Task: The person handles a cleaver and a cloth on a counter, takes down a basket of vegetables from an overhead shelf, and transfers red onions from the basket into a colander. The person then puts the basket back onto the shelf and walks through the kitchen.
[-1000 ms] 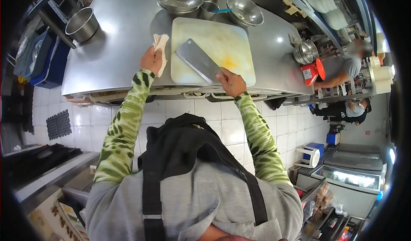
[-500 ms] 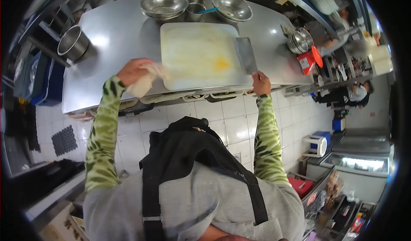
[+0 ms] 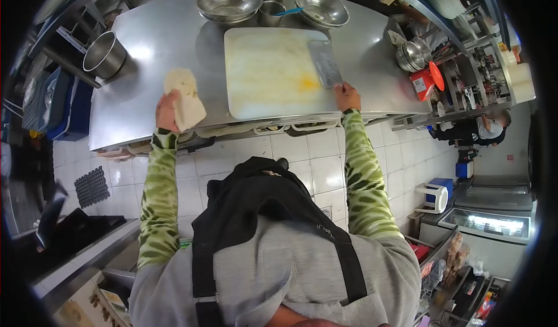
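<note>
My left hand (image 3: 167,112) is closed around a cream-coloured cloth (image 3: 187,101), held up left of the cutting board over the table's near edge. The cloth's upper end stands out above my fingers. By its handle, my right hand (image 3: 348,97) grips a cleaver (image 3: 324,64). The cleaver's broad blade is over the right side of the white cutting board (image 3: 261,74); whether it touches the board I cannot tell. A yellow-orange stain marks the board near the blade.
On the steel table (image 3: 165,48) a deep pot (image 3: 104,55) stands at left. Perforated bowls (image 3: 229,2) and a colander (image 3: 322,6) flank a small pot (image 3: 271,14) at the back. Stacked bowls (image 3: 411,56) and a red container (image 3: 422,84) sit at right. Another person (image 3: 485,128) is farther off.
My left hand has moved away from the board's left edge, and the cloth now stands up in it. The cleaver remains in my right hand, its blade shifted slightly inward over the board.
</note>
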{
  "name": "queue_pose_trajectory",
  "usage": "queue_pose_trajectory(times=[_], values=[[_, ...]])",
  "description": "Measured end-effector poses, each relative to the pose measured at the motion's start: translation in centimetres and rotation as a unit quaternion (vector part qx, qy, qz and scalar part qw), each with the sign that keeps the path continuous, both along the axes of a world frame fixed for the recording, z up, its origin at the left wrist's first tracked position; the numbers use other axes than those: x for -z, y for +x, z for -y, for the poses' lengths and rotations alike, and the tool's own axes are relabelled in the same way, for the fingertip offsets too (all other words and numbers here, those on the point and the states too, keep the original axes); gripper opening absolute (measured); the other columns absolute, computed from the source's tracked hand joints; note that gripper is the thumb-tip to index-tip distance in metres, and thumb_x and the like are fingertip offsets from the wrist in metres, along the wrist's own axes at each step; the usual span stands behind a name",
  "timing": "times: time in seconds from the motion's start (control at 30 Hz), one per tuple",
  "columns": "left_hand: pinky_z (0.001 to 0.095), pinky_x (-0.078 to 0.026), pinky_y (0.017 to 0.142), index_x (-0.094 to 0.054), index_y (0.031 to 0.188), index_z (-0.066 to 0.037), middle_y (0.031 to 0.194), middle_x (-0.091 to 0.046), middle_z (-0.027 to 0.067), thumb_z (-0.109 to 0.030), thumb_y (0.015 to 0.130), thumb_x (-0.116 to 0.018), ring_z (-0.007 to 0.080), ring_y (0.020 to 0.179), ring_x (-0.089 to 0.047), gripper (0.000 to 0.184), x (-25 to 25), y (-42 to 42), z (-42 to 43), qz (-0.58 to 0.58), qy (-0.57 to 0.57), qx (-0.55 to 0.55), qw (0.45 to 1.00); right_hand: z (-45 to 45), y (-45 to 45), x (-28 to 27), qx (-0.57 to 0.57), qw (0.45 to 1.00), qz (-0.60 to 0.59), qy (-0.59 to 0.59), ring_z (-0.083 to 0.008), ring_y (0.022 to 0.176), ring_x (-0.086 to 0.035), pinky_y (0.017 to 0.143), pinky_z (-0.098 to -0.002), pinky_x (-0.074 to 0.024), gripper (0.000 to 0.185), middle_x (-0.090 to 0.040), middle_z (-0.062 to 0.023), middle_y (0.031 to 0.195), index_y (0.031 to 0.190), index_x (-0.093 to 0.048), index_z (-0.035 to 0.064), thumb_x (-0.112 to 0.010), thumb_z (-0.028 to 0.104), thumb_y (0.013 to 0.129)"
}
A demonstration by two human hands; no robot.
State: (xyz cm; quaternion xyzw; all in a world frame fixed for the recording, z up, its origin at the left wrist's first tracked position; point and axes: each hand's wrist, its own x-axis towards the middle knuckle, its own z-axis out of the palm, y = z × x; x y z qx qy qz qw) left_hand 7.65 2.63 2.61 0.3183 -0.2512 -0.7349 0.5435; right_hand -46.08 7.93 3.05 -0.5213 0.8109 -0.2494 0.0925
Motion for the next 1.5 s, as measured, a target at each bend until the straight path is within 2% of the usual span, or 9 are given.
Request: queue_pose_trajectory(times=[0.17,0.3,0.43,0.93,1.07,1.2,1.23,1.4,1.5], values=[[0.0380,-0.059,0.080,-0.057,0.124,0.002,0.108,-0.069,0.0127,-0.019,0.097,-0.057,0.0253,0.092,-0.070,0.034,5.1,1.4,0.3,0.090,0.021,-0.076,0.993,-0.8,4.1,-3.5,-0.043,0.998,-0.041,0.034,-0.0366,0.092,-0.068,0.080,-0.0470,-0.0533,0.038,-0.072,-0.0129,0.091,0.110,-0.067,0.0145,-0.060,0.047,0.090],[0.0344,-0.058,0.076,-0.059,0.122,0.001,0.106,-0.069,0.0095,-0.018,0.099,-0.054,0.0202,0.087,-0.068,0.030,6.8,1.4,0.1,0.188,-0.002,-0.113,0.976,1.0,-0.6,-0.2,0.049,0.997,-0.016,0.055,-0.0363,0.092,-0.068,0.081,-0.0469,-0.0539,0.037,-0.073,-0.0125,0.093,0.113,-0.066,0.0161,-0.059,0.045,0.092],[0.0324,-0.056,0.076,-0.061,0.121,0.000,0.105,-0.069,0.0077,-0.019,0.100,-0.054,0.0179,0.087,-0.067,0.029,6.7,0.5,0.0,0.208,-0.022,-0.126,0.970,-1.7,6.1,-3.6,-0.062,0.993,-0.088,0.041,-0.0371,0.091,-0.068,0.078,-0.0481,-0.0538,0.031,-0.072,-0.0124,0.091,0.110,-0.066,0.0187,-0.056,0.043,0.093],[0.0296,-0.052,0.078,-0.059,0.121,0.001,0.106,-0.067,0.0067,-0.017,0.101,-0.051,0.0138,0.089,-0.063,0.028,6.4,0.0,-0.5,0.312,-0.083,-0.164,0.932,-1.2,1.9,-2.3,0.053,0.996,-0.058,0.035,-0.0394,0.091,-0.067,0.076,-0.0515,-0.0538,0.040,-0.072,-0.0128,0.092,0.118,-0.064,0.0163,-0.059,0.046,0.091],[0.0292,-0.051,0.080,-0.059,0.121,0.001,0.105,-0.067,0.0067,-0.017,0.101,-0.051,0.0138,0.090,-0.062,0.028,7.1,-0.3,-0.4,0.291,-0.088,-0.157,0.940,-3.8,6.3,-2.8,-0.059,0.992,-0.106,0.034,-0.0387,0.092,-0.068,0.078,-0.0511,-0.0539,0.038,-0.072,-0.0136,0.090,0.117,-0.064,0.0165,-0.058,0.044,0.092],[0.0288,-0.050,0.081,-0.060,0.120,0.001,0.104,-0.067,0.0061,-0.017,0.100,-0.052,0.0132,0.089,-0.061,0.028,7.2,0.1,-0.2,0.318,-0.098,-0.161,0.929,-1.3,0.8,-1.1,0.031,0.997,-0.051,0.045,-0.0390,0.092,-0.068,0.082,-0.0495,-0.0544,0.042,-0.073,-0.0136,0.092,0.126,-0.062,0.0217,-0.057,0.047,0.093],[0.0287,-0.050,0.080,-0.060,0.120,0.001,0.104,-0.067,0.0058,-0.017,0.100,-0.052,0.0130,0.089,-0.061,0.028,7.4,0.1,-0.2,0.326,-0.100,-0.165,0.926,-0.2,-1.1,1.3,0.058,0.998,-0.026,0.004,-0.0394,0.085,-0.067,0.074,-0.0494,-0.0524,0.042,-0.070,-0.0159,0.083,0.121,-0.062,0.0172,-0.059,0.048,0.092],[0.0277,-0.050,0.078,-0.060,0.119,0.000,0.100,-0.067,0.0041,-0.019,0.101,-0.052,0.0115,0.086,-0.060,0.027,7.3,-0.2,-0.3,0.321,-0.103,-0.159,0.928,-1.9,7.7,-3.0,-0.088,0.986,-0.131,0.046,-0.0382,0.086,-0.067,0.075,-0.0482,-0.0536,0.041,-0.071,-0.0108,0.086,0.117,-0.064,0.0170,-0.058,0.049,0.093],[0.0271,-0.050,0.077,-0.061,0.117,0.000,0.098,-0.066,0.0031,-0.019,0.101,-0.052,0.0108,0.085,-0.060,0.027,8.8,0.5,0.3,0.355,-0.115,-0.155,0.915,-0.4,3.4,-2.7,-0.059,0.994,-0.080,0.043,-0.0376,0.089,-0.068,0.076,-0.0511,-0.0541,0.037,-0.072,-0.0118,0.091,0.117,-0.063,0.0207,-0.057,0.048,0.092]])
